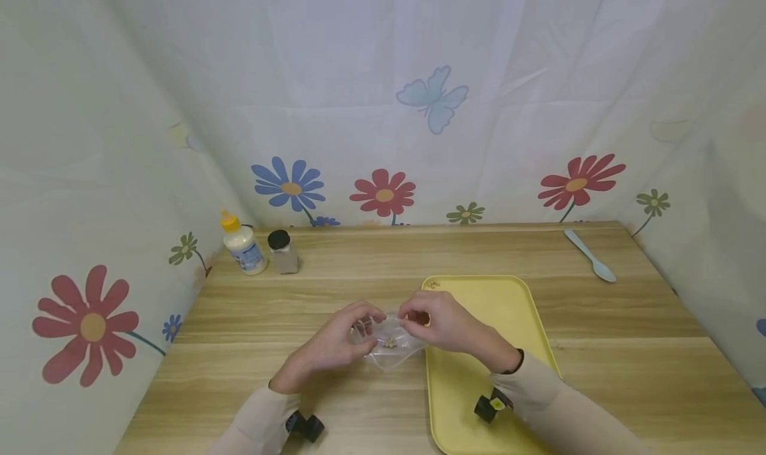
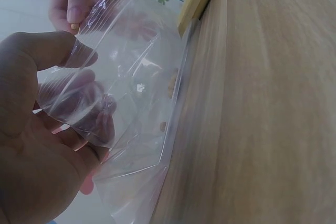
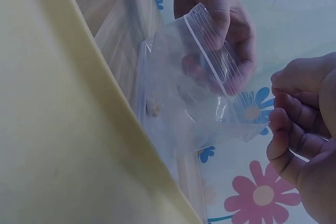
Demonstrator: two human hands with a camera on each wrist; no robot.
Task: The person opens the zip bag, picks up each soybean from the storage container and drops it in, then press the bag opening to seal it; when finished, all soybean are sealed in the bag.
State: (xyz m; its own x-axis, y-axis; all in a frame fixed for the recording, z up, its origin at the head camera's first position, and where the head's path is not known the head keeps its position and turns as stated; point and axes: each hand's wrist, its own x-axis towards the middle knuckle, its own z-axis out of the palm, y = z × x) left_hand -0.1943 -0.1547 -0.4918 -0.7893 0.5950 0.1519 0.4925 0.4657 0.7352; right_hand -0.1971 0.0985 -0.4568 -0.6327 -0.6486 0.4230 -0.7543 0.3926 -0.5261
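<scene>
A plastic bag [image 1: 391, 356] is set by the tray's [image 1: 503, 302] left edge, its mouth grasped by the left hand [image 1: 335, 338], presumably for spreading; one bean [image 2: 74, 25] is pinched beside it by the right hand [image 1: 445, 318]. Loose beans [image 1: 433, 284] are contained at the tray's far-left corner.

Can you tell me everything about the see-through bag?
The bag is clear, shiny and crinkled, and looks like thin plastic. Ridged lines, like a zip seal, run along its mouth, which looks open. A few tan bits lie inside, low down. Its bottom rests on the table, beside the yellow tray, with its mouth raised. The left hand holds the mouth. The right hand is close by; I can't tell if it touches.
</scene>
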